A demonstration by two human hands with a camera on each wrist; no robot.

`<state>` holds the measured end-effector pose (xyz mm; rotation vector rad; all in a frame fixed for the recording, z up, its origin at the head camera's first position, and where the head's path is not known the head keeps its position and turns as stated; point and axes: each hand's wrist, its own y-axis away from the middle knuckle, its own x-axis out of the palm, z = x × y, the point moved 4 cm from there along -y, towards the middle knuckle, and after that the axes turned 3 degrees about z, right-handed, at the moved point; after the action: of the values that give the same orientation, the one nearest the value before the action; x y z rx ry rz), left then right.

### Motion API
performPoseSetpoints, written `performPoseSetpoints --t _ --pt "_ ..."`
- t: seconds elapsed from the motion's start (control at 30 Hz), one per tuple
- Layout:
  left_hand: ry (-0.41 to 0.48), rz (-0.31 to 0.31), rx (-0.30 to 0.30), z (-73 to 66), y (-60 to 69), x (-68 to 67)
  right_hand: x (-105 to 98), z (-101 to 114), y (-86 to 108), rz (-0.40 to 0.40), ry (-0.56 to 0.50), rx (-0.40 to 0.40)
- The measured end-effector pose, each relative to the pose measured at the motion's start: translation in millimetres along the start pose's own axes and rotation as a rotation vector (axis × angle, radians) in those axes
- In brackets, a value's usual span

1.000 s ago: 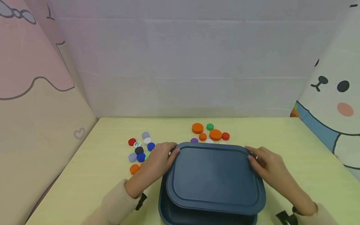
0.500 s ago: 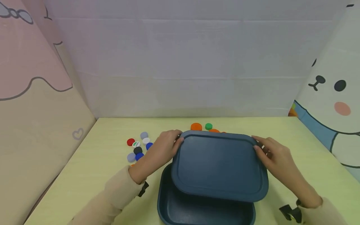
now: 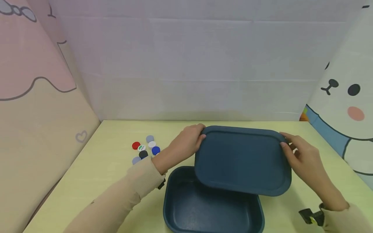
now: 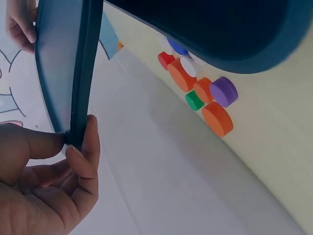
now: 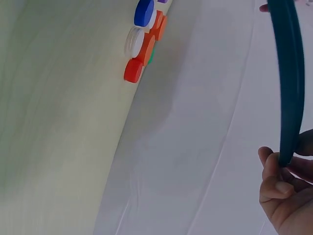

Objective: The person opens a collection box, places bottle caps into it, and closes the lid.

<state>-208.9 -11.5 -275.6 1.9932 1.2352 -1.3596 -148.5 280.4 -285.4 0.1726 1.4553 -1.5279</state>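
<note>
A dark blue lid (image 3: 243, 160) is held up in the head view, tilted, over the far right part of a matching dark blue box (image 3: 214, 210). My left hand (image 3: 187, 142) pinches its far left corner between thumb and fingers, as the left wrist view also shows. At the far right corner my right hand (image 3: 304, 158) pinches the lid's edge. The inside of the box that shows holds nothing visible; its far right part is hidden behind the lid.
Several bottle caps, among them a red cap (image 3: 136, 145) and a blue cap (image 3: 155, 150), lie left of the box. Behind the lid are more, including a purple cap (image 4: 224, 91) and a green cap (image 4: 194, 100). Printed cloth walls surround the table (image 3: 87, 194).
Both hands have lifted the lid off the box, moving it away from me and to the right. More of the box's inside now shows, and the far caps have become hidden behind the lid.
</note>
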Motion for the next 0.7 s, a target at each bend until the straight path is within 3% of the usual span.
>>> performPoseSetpoints --t 0.3,0.7 --pt "-0.026 -0.001 0.010 -19.1 -22.4 0.9 -16.8 -15.1 0.8 -0.038 0.041 0.090" --pt "-0.075 -0.059 0.104 -55.0 -52.5 6.0 -41.3 -41.7 10.8 -0.110 0.109 0.196"
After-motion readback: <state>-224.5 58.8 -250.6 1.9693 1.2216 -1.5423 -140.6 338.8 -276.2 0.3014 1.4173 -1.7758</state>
